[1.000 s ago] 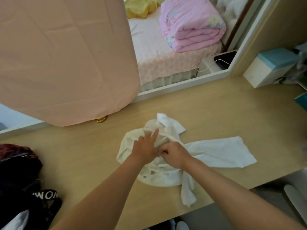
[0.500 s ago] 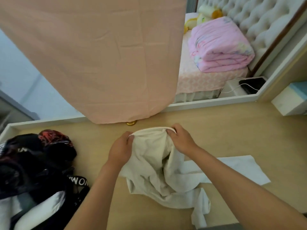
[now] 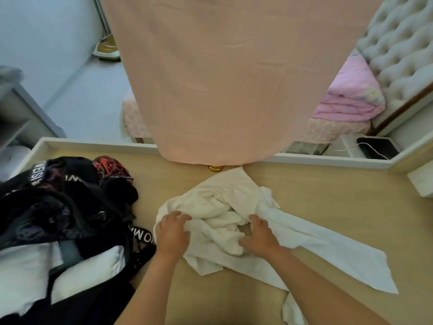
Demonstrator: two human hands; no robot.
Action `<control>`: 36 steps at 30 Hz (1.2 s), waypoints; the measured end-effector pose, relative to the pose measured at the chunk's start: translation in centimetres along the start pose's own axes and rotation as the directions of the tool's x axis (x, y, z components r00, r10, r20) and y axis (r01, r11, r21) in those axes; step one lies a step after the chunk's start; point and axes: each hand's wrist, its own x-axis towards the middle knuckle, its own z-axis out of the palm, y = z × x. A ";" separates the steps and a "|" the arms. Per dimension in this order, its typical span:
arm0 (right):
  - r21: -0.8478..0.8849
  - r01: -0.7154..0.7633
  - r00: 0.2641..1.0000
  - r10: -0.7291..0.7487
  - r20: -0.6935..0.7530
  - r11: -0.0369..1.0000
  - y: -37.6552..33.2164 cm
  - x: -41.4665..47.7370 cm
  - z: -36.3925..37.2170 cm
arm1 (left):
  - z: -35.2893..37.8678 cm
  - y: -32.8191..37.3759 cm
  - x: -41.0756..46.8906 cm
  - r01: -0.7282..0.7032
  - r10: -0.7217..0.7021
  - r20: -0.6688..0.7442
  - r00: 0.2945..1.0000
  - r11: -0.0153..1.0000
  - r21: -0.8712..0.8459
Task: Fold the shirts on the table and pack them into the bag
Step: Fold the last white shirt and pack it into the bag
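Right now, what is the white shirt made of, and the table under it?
White shirt: soft matte cloth, probably cotton, since it crumples into limp folds.
Table: smooth pale wood-look top with faint grain, maybe laminate.

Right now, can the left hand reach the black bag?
Probably yes. The left hand is on the white shirt, and the black bag lies right beside it on the table, its lettered strap close by the wrist. Nothing lies between them.
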 end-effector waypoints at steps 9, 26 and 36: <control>0.020 0.218 0.941 -0.216 0.262 0.976 -3.0 -0.6 3.2 | 1.6 -1.5 0.8 0.041 -0.038 0.123 0.992 0.999 -0.028; 0.293 0.046 0.986 0.003 -0.166 0.955 -3.6 5.1 -2.8 | -6.9 -2.6 6.2 0.021 0.016 0.091 0.996 0.919 -0.395; 0.170 0.191 0.975 -0.167 -0.143 0.967 -7.2 4.6 -3.9 | -18.0 5.4 6.6 -0.235 0.300 0.006 0.954 0.757 -0.610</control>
